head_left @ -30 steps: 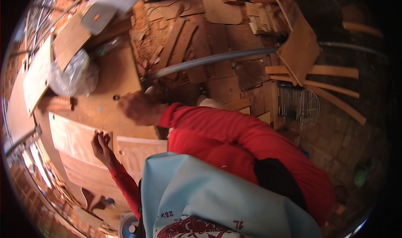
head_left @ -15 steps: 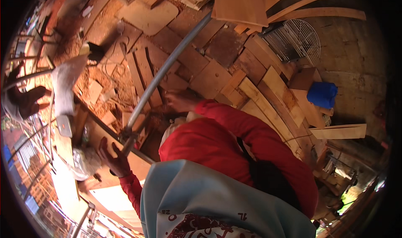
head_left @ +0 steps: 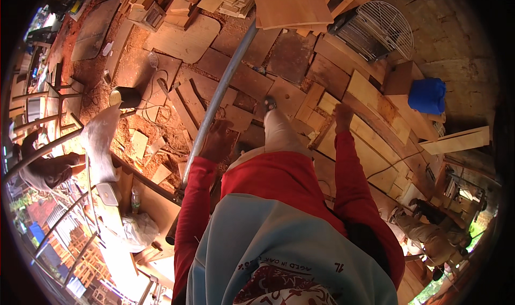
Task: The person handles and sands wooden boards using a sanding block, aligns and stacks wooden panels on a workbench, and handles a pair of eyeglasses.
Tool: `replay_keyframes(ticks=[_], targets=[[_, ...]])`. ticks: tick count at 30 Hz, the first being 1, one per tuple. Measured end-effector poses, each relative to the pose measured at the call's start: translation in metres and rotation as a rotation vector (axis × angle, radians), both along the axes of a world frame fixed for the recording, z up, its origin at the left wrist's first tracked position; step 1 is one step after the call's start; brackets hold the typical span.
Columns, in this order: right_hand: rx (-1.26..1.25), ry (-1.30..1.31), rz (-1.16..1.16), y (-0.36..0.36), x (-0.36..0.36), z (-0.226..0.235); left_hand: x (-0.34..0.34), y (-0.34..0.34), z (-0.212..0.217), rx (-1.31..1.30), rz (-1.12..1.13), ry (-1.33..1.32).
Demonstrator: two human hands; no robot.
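My left hand [head_left: 217,141] hangs beside the long grey metal pole [head_left: 221,88], its fingers loosely stretched; it appears apart from the pole, with nothing visible in it. My right hand [head_left: 343,117] is held out over the wooden boards [head_left: 370,117] on the right, fingers curled in and nothing seen in them. Between the hands, my leg and foot [head_left: 270,104] show over the board-covered floor. The pole runs from a stack of wide planks [head_left: 292,5] at the far side down toward my left forearm.
Sawdust and offcuts [head_left: 139,144] lie left of the pole, near a dark bucket [head_left: 125,97]. A wire fan guard [head_left: 383,29] and a blue container [head_left: 427,96] are at right. A bench with a plastic bag [head_left: 140,231] stands at left. Other people [head_left: 424,232] appear at the edges.
My left hand has moved away from the pole's lower joint and hangs farther forward. The right hand has swung out to the right from near the pole. My body has straightened, uncovering my leg and foot.
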State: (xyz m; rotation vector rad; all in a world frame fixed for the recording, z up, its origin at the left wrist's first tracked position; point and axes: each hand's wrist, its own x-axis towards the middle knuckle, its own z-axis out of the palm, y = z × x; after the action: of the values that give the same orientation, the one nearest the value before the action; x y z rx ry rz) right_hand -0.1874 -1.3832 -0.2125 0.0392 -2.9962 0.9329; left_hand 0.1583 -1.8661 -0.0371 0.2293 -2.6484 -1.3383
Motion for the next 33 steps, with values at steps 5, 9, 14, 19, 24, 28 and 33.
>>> replay_keyframes(ticks=[5,9,14,19,24,28,33], targets=[[-0.895,0.206,0.255,-0.209,-0.042,0.086,-0.061,-0.045,-0.001,-0.030,0.055,-0.118],[-0.056,0.641,0.687,-0.324,-0.121,0.176,-0.170,-0.069,-0.020,0.028,0.125,-0.098],[0.201,0.648,0.946,-0.440,-0.258,0.151,-0.298,-0.109,-0.078,0.091,0.371,-0.160],[0.397,0.466,0.850,-0.500,-0.353,0.108,-0.385,-0.136,-0.095,-0.025,0.605,-0.096],[0.296,0.433,0.919,-0.533,-0.356,0.087,-0.443,-0.176,-0.100,0.017,0.659,-0.212],[0.253,0.466,0.998,-0.544,-0.356,0.090,-0.468,-0.205,-0.124,0.161,0.721,-0.197],[0.260,0.639,0.979,-0.527,-0.412,0.089,-0.486,-0.222,-0.149,0.159,0.739,-0.192]])
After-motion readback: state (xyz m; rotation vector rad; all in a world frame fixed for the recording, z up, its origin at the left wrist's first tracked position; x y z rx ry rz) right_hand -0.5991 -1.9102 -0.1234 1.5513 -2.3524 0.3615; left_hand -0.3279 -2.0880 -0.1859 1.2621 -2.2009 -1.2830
